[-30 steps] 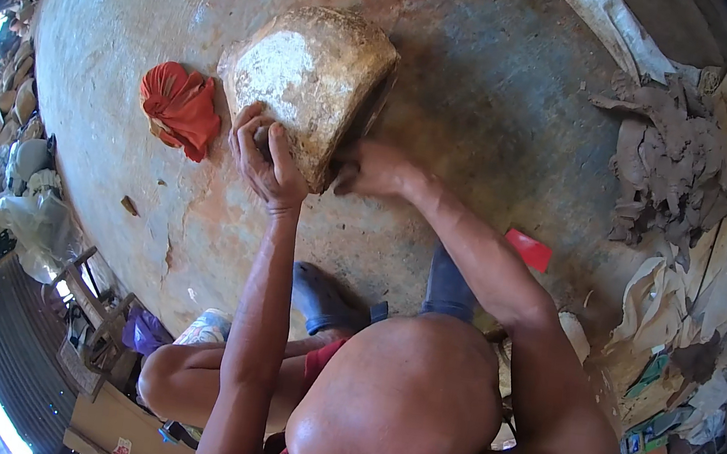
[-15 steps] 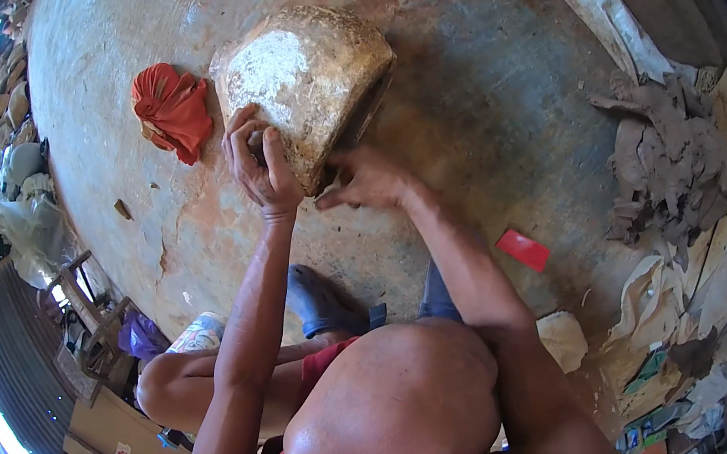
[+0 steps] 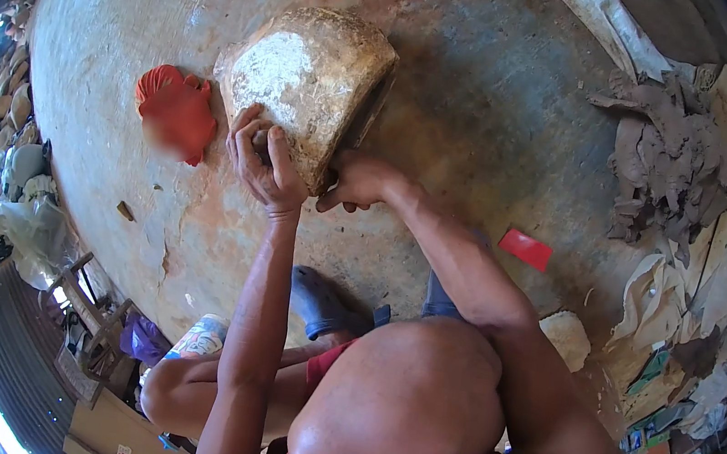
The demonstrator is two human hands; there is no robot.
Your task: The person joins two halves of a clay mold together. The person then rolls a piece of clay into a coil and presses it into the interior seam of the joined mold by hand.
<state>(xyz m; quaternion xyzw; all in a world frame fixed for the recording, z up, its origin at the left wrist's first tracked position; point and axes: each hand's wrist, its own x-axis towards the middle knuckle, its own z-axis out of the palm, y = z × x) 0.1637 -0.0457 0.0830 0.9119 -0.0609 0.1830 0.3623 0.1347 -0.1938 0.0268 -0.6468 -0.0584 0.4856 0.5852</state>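
Observation:
A rounded, hollow form (image 3: pixel 334 67), mottled brown with a white patch and looking like a plaster mould, lies tilted on the floor in front of me. Its dark opening faces right. My left hand (image 3: pixel 266 164) has curled fingers against the near left side of the form. At the near end of its rim is my right hand (image 3: pixel 360 182), fingers bent in at the edge of the opening. The fingertips of that hand are partly hidden, and I cannot see inside the form.
Left of the form lies a red cloth bundle (image 3: pixel 199 118). A flat red piece (image 3: pixel 525 248) is on the concrete floor to the right. Grey-brown clay (image 3: pixel 674 167) is heaped at the far right. Plastic bags (image 3: pixel 37 230) and a wooden frame (image 3: pixel 83 300) stand at the left.
My right hand has closed in on the rim, its fingers now more bent. The left hand stays against the form. The form looks nearly still.

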